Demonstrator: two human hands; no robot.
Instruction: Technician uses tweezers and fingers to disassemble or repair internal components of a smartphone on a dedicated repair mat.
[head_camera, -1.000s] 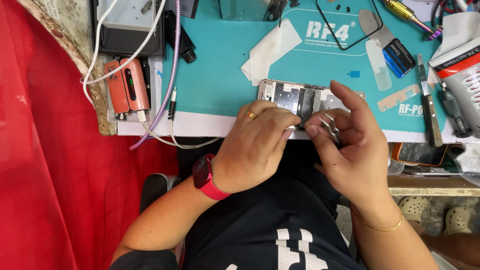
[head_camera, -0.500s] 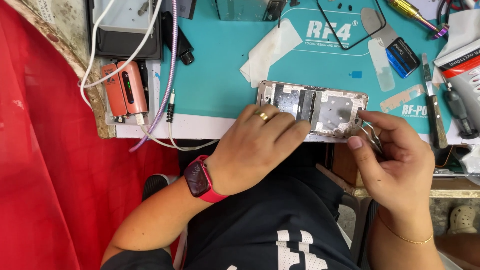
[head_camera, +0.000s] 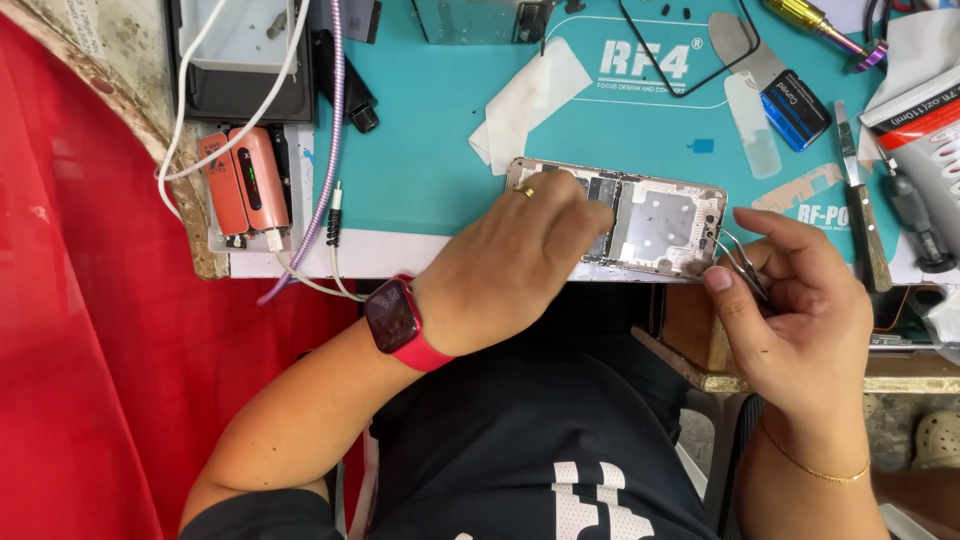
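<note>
Pressing down with spread fingers, the left hand (head_camera: 520, 255) steadies the opened gold-framed phone body (head_camera: 640, 215) lying at the near edge of the teal work mat (head_camera: 420, 150) on the tabletop. Just beside its right end, the right hand (head_camera: 800, 310) pinches thin metal tweezers (head_camera: 740, 265).

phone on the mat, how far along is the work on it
Done: the phone lies opened on the teal mat, its back off and inner metal plate and parts bare. A loose black frame lies further up the mat.
In hand: the left hand presses the phone down; the right hand holds tweezers at its lower right corner.
Left: the phone is not yet closed up.
</note>
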